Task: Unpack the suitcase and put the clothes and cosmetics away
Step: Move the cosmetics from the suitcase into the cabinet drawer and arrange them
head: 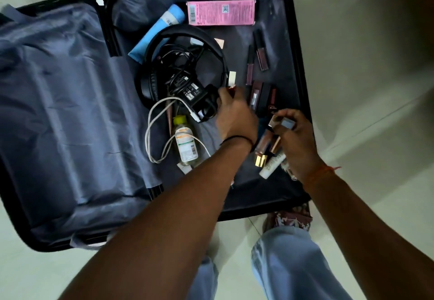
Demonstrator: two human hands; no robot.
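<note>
The black suitcase (298,41) lies open on the floor, its left half showing only grey lining. The right half holds a pink box (220,12), a blue tube (157,32), dark lip gloss tubes (260,51), dark lipsticks (256,93) and a clear bottle with a yellow-green cap (185,144). My left hand (234,112) reaches in beside the charger and pinches a small white stick (232,78) with a red end. My right hand (296,140) grips a bundle of cosmetics (270,151): gold-capped tubes, a white tube and a small grey piece.
Black headphones (150,81), a black charger (187,92) with tangled cord, a white cable (150,135) and a rose-gold pencil (170,119) lie among the cosmetics. My jeans legs and a patterned shoe (288,217) stand at the suitcase's near edge on the pale tiled floor (364,88).
</note>
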